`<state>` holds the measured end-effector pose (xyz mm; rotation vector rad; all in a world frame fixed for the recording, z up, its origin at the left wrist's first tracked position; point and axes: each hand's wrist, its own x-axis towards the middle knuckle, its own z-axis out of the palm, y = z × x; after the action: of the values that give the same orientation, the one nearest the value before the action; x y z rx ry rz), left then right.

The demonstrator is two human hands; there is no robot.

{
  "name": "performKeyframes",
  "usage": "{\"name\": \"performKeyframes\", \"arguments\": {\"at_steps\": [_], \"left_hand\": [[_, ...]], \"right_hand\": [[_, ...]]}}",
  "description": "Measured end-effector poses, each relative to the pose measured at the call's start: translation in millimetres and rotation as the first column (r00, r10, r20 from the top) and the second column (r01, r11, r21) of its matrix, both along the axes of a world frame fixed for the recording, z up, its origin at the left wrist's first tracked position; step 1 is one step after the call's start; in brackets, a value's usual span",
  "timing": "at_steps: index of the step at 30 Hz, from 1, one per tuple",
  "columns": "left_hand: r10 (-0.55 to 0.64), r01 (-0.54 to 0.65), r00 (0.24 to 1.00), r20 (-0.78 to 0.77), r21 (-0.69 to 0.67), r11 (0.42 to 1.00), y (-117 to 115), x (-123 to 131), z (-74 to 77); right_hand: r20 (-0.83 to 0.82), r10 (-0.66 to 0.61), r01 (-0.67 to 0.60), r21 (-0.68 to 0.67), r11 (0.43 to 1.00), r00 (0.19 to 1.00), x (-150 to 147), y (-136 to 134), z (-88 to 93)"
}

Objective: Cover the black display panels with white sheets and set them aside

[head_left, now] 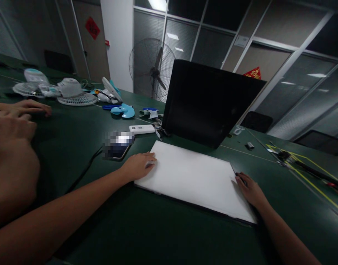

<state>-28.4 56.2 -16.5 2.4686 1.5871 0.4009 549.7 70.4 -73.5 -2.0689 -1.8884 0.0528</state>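
A flat white rectangular panel [191,176] with a thin dark edge lies on the green table in front of me. At its left edge is my left hand [138,166], its fingers closed over the rim and the tips on the white face. My right hand [250,189] grips the right edge, fingers curled. Something small and dark shows between its thumb and fingers; I cannot tell whether it belongs to the panel's edge. Behind the panel stands a large black screen-like panel [210,103], tilted.
Left of the panel lie a phone [120,145] with a cable and a white handheld device [142,129]. Farther back are a blue fan blade [124,110] and white fan parts [75,94]. Another person's hands [14,121] rest at far left. Cables and tools [290,158] lie at right.
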Motion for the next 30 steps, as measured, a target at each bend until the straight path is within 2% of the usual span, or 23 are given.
{"name": "performKeyframes", "arguments": {"at_steps": [9,19,24,30], "left_hand": [[0.008,-0.008,0.999,0.038,0.005,1.0,0,-1,0.4],[0.013,-0.013,0.999,0.034,0.009,1.0,-1,0,0.4],[-0.077,0.078,0.993,-0.093,0.017,0.997,1,2,-2.0],[-0.109,0.111,0.99,-0.09,0.018,0.994,2,3,-7.5]], "right_hand": [[0.0,0.008,-0.008,-0.033,0.999,1.0,-8,-3,2.8],[-0.068,-0.023,0.024,0.025,0.999,0.997,-19,-9,14.0],[-0.09,-0.129,0.129,-0.006,0.992,0.988,-26,-8,10.0],[-0.204,-0.101,0.11,0.034,0.993,0.974,-40,-12,6.8]]}}
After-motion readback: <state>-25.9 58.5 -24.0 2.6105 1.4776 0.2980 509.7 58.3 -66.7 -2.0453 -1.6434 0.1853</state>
